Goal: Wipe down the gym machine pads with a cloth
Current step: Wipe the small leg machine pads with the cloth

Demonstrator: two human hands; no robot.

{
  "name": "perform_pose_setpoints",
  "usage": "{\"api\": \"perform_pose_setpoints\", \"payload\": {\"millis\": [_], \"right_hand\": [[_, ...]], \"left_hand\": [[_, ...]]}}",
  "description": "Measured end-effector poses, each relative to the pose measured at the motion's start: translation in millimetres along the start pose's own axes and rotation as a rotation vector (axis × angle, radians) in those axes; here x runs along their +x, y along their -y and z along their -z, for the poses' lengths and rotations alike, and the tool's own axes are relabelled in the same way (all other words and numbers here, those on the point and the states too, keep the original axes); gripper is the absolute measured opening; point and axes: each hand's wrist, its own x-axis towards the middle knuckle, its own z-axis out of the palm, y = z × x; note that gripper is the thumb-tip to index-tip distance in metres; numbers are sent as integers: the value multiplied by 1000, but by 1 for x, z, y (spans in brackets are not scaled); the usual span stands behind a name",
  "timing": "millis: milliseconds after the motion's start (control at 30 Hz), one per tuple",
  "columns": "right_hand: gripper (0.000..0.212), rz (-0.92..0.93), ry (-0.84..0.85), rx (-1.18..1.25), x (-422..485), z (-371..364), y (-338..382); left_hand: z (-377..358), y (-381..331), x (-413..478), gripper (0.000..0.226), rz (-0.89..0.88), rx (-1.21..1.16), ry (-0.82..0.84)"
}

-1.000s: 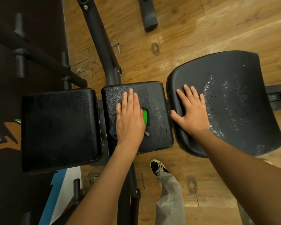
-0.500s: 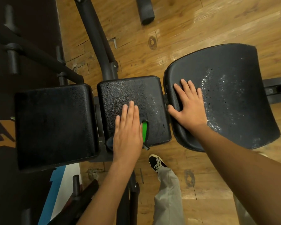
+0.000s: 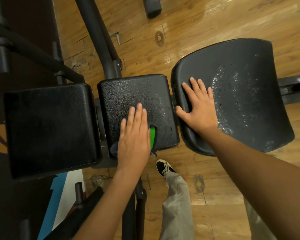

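Left hand: the left hand [image 3: 134, 135] is laid flat, fingers pressed together, on the near half of the middle pad [image 3: 137, 104], close to its near edge.
Cloth: a dark cloth [image 3: 115, 147] with a green patch is pinned under that palm — only its edges are seen, at the pad's near edge.
Right hand: the right hand [image 3: 198, 110] is spread flat on the left edge of the seat pad [image 3: 241, 94], thumb hooked over the rim; nothing is gripped.
Open room: the far half of the middle pad is left bare; droplets are seen along its right edge and across the seat pad.
Left pad: the left pad [image 3: 50, 129] lies just beside the middle pad, a narrow gap between them.
Obstacles: the frame tube [image 3: 97, 37] rises from the middle pad's far edge — a shoe [image 3: 164, 168] is planted on the wooden floor [image 3: 189, 28] below the near edge.
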Motion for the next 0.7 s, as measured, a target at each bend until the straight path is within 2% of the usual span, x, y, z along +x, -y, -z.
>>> {"api": "perform_pose_setpoints", "payload": {"millis": [133,400,700], "right_hand": [[78,0,-2,1,0,1,0],[77,9,-34,19,0,-1,0],[76,16,-43,25,0,-2,-1]], "left_hand": [[-11,-4,-37,59,-17,71,28],[-7,-3,-18,58,-19,14,43],[16,-3,101,56,29,-33,-13]]}}
